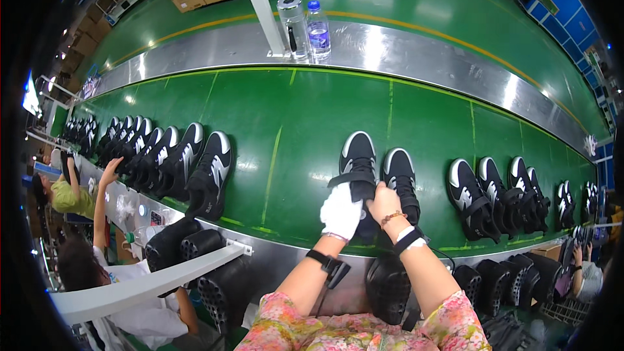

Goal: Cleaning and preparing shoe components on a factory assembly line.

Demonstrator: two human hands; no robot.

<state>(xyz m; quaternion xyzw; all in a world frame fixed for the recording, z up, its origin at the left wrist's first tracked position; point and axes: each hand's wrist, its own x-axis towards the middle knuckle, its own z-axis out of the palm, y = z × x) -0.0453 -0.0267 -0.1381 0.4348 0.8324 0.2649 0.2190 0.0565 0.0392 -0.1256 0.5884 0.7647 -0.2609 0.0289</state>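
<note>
In front of me a black sneaker (359, 156) with a white toe cap and a strap lies on the green belt, toe pointing away. My left hand (341, 212), in a white glove, is closed on the left side of its ankle opening. At the right side of that opening my bare right hand (384, 203) is closed in a pinch on the shoe's edge; the fingertips are hidden. A second, matching sneaker (399, 172) lies close on the right, its heel partly behind my right hand.
Sneakers (211, 169) stand in a row on the left, more sneakers (472, 198) on the right. Black shoe lasts (388, 289) hang below the belt's near edge. A white bar (156, 286) crosses at left. A flask (294, 29) and water bottle (318, 32) stand on the far metal ledge. Co-workers sit both sides.
</note>
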